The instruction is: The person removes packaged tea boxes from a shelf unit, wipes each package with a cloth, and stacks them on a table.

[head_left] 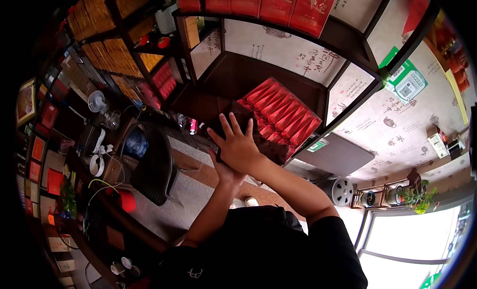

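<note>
My right hand (238,147) is stretched out in front of the shelf, fingers spread and back of the hand upward. Below it, my left hand (226,173) is partly covered by the right; its wrist and thumb side show, and its fingers are hidden. A dark brown item (266,145), perhaps cloth, lies just beyond and beside my right hand; its exact kind cannot be made out. Right behind it, rows of shiny red packets (280,112) stand close together on the dark shelf (233,73).
Large red boxes (248,3) line the shelf above. Gold boxes (112,55) fill the shelves at left. A black chair (154,169) stands on the floor below, near a small fan (98,101). A green code sign (405,80) hangs at right.
</note>
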Demonstrator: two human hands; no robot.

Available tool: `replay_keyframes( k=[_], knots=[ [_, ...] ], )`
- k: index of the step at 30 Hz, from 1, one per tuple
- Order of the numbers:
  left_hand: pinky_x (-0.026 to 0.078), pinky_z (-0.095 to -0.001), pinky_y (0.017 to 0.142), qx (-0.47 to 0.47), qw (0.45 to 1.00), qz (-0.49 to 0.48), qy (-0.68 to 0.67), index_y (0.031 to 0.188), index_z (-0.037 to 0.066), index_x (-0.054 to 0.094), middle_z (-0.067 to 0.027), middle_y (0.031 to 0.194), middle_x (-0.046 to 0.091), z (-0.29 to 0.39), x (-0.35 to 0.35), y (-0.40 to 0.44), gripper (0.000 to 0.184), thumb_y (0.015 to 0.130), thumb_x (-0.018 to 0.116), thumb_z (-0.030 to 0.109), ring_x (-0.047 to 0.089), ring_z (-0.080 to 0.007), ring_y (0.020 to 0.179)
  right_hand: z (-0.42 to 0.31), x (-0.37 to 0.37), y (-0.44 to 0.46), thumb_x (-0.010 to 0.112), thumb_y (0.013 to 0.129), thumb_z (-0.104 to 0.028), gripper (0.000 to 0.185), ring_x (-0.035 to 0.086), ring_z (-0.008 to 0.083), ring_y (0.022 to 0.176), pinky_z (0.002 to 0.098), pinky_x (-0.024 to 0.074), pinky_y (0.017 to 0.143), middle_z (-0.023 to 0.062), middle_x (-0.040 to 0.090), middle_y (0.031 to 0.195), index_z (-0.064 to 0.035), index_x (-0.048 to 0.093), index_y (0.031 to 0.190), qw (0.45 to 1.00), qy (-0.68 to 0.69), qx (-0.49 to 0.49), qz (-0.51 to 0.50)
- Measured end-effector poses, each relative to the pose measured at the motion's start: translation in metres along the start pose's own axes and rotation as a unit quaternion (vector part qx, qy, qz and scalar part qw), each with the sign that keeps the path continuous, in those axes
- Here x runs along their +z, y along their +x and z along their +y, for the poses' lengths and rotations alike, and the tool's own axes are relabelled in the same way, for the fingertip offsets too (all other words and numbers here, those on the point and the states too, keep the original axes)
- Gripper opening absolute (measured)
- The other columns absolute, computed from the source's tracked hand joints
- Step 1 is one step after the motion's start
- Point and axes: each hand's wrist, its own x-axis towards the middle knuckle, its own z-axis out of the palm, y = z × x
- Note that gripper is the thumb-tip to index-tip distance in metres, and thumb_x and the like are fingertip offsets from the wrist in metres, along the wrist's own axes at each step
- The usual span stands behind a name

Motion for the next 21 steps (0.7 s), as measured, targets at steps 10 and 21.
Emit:
replay_keyframes(
  k=[10, 21],
  knots=[
    [0.039, -0.046, 0.109, -0.016, 0.966, 0.202, 0.16, 0.146, 0.007, 0.035, -0.0143, 0.143, 0.046, 0.023, 0.002, 0.0, 0.08, 0.095, 0.035, 0.068, 0.048, -0.0308, 0.13, 0.0, -0.018, -0.07, 0.065, 0.076, -0.014, 0.023, 0.031, 0.0366, 0.143, 0.0667, 0.0319, 0.107, 0.0133, 0.03, 0.156, -0.0073, 0.074, 0.096, 0.994, 0.002, -0.105, 0.023],
    [0.042, -0.0452, 0.107, -0.012, 0.945, 0.23, 0.232, 0.142, 0.007, 0.04, -0.011, 0.138, 0.053, 0.01, -0.002, -0.001, 0.066, 0.088, 0.068, 0.034, 0.05, -0.0283, 0.127, 0.138, -0.061, -0.082, 0.061, 0.072, -0.003, 0.028, 0.039, 0.0348, 0.139, 0.0536, 0.0239, 0.117, 0.0143, 0.054, 0.14, -0.0054, 0.073, 0.097, 0.951, 0.307, -0.015, -0.043]
  ],
)
